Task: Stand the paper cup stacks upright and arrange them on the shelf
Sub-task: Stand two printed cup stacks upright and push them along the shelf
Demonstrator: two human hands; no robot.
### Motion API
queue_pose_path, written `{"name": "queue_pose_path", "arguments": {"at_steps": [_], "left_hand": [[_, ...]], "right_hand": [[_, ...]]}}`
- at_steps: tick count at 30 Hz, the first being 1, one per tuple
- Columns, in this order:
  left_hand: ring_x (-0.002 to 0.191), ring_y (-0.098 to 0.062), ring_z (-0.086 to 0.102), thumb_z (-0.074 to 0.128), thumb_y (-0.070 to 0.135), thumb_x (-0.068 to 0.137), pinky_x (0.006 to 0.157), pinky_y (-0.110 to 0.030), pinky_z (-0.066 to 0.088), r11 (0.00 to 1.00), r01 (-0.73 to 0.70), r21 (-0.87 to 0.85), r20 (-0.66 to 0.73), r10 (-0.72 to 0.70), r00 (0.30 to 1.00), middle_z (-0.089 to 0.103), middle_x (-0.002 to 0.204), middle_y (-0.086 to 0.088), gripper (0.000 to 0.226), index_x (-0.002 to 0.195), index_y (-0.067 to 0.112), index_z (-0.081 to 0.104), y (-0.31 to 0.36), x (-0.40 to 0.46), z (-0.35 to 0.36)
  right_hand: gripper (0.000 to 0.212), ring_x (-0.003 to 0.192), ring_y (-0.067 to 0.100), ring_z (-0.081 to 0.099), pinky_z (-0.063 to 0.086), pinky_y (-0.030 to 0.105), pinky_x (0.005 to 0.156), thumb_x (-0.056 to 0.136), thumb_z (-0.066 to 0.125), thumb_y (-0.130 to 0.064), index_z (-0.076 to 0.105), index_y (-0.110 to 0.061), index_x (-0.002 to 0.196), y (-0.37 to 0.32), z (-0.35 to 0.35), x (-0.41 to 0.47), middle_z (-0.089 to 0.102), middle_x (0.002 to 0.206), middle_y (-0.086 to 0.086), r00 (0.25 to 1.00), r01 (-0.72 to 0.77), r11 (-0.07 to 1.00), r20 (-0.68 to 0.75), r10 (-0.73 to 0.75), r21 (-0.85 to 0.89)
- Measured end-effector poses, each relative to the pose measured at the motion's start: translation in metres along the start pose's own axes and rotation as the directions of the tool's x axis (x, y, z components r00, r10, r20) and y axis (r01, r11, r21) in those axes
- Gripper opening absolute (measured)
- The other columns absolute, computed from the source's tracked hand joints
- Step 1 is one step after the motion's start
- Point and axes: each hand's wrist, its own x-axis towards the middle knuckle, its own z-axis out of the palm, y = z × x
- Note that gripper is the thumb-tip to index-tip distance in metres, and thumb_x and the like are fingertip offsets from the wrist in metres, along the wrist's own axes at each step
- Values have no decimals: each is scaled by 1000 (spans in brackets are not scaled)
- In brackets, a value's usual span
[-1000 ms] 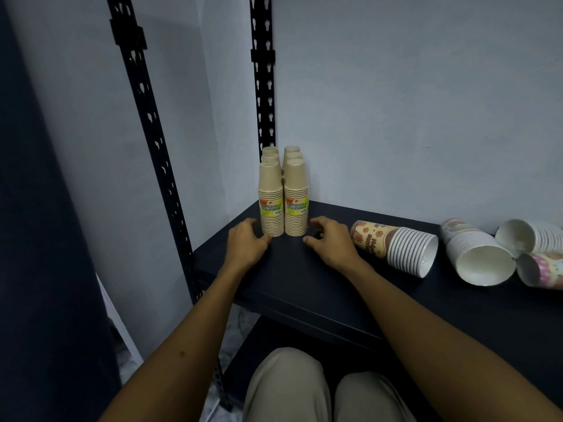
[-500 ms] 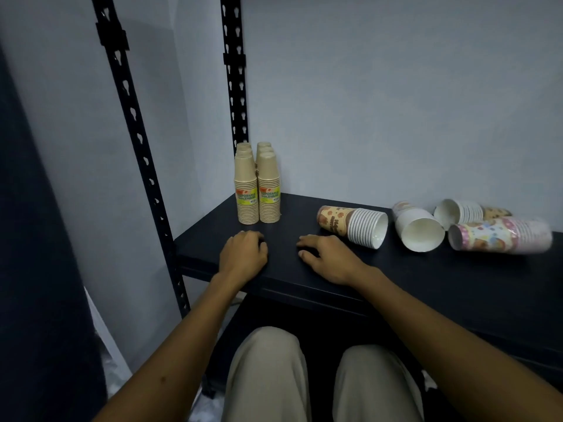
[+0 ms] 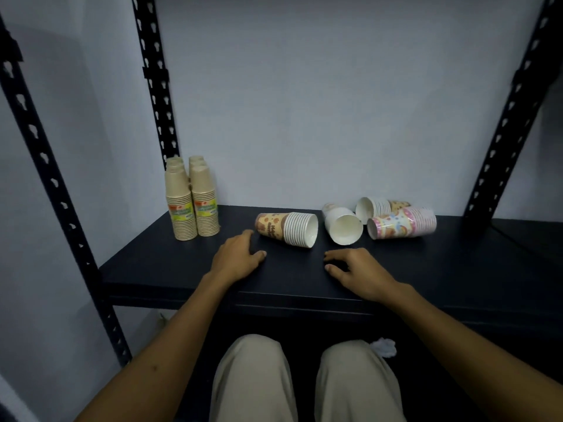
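Several brown cup stacks [image 3: 192, 202] stand upright in the back left corner of the dark shelf [image 3: 158, 269]. An orange-printed stack [image 3: 286, 228] lies on its side mid-shelf. To its right lie a white stack [image 3: 342, 225], another printed stack [image 3: 380, 207] behind it, and a pink stack [image 3: 402, 226]. My left hand [image 3: 237, 258] rests on the shelf just left of and in front of the orange stack, fingers apart, holding nothing. Farther right, my right hand [image 3: 356, 271] rests in front of the white stack, also empty.
Black perforated uprights stand at the left [image 3: 54, 190], back left [image 3: 155, 83] and right [image 3: 502, 123]. A pale wall closes off the back. My knees [image 3: 304, 376] are below the shelf's front edge.
Both hands have left the brown stacks and shifted right along the shelf toward the lying stacks. The view has turned right, showing the whole shelf.
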Motion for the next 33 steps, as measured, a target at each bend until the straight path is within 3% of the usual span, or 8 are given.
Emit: {"name": "queue_pose_path", "arguments": {"at_steps": [4,7,14,18,22,26,29,33], "left_hand": [[135,-34,41,70,40,84,108,-45,39,988,26,-154,7,-25,1000,40,151,-15,90,153,20,17,-1,19,3],[138,-33,38,74,35,83,111,-44,36,978,29,-206,19,-26,999,37,153,-14,97,155,22,11,-2,32,5],[142,-29,33,77,21,81,115,-40,31,943,-83,-321,117,127,985,34,155,-7,100,155,34,11,-5,60,3],[133,-19,42,74,14,83,106,-28,33,927,-146,-346,123,199,972,42,148,-4,82,150,31,29,-9,72,3],[111,-18,57,78,10,78,93,-30,49,893,-141,-428,96,200,975,55,123,-1,64,132,23,47,-15,82,0],[100,-20,65,81,3,72,78,-25,54,748,-66,-661,48,130,990,62,112,-6,57,119,17,53,-17,88,-8],[96,-23,66,80,-5,70,71,-23,57,602,-67,-796,-33,68,997,65,107,-10,57,117,13,53,-6,91,-11],[98,-21,67,81,-2,71,82,-35,58,496,-92,-863,-114,-13,993,65,110,-11,68,124,23,46,10,100,-8]], "right_hand": [[38,60,13,62,52,40,61,89,51,-43,69,-13,74,16,-14,-9,68,65,-4,918,-133,991,-373,131,21],[30,62,19,60,51,37,60,93,54,-35,65,-12,76,12,-29,0,64,65,-2,807,-197,977,-552,210,84],[68,117,33,53,37,36,86,93,39,-61,44,-7,135,8,-51,64,58,129,12,817,-495,848,-230,529,191],[79,115,35,54,50,45,91,89,43,-66,38,-5,139,11,-51,89,51,136,13,798,-568,764,-24,603,305],[70,98,31,60,55,38,68,83,64,-51,39,-8,133,16,-45,99,53,116,8,768,-595,661,81,635,457],[38,70,22,60,50,32,58,81,71,-40,64,-4,91,28,-31,100,62,87,8,833,-451,627,48,551,635],[38,89,15,67,56,33,80,80,74,-37,66,-14,109,36,-19,98,70,103,1,872,-318,650,-56,486,690],[65,100,13,66,54,40,92,73,80,-39,53,-19,129,42,-8,99,67,113,-2,875,-273,665,-107,471,695]]}}
